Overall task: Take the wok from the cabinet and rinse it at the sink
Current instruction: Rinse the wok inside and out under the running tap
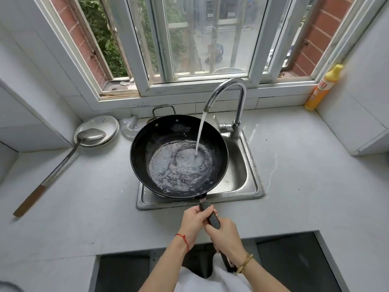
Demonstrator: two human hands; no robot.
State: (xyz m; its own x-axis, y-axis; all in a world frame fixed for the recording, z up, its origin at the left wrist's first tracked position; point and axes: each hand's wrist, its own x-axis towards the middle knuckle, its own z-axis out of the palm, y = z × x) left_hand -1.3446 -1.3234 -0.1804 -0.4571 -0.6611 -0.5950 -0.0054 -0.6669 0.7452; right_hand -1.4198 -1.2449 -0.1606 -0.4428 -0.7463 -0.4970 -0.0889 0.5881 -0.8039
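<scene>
A black wok (160,140) hangs over the steel sink (250,173), covering most of the basin. Water pours from the chrome tap (231,91) into the wok and swirls in a pool at its bottom. Its dark handle (213,219) points toward me across the sink's front rim. My left hand (192,223) grips the handle close to the wok, a red string on that wrist. My right hand (225,236) grips the handle further back, a gold bracelet on that wrist.
White plates (105,125) with a long steel ladle (63,163) lie on the counter to the left. A scouring cloth (129,128) sits behind the wok. An orange detergent bottle (322,89) stands at the back right. A window runs along the back wall.
</scene>
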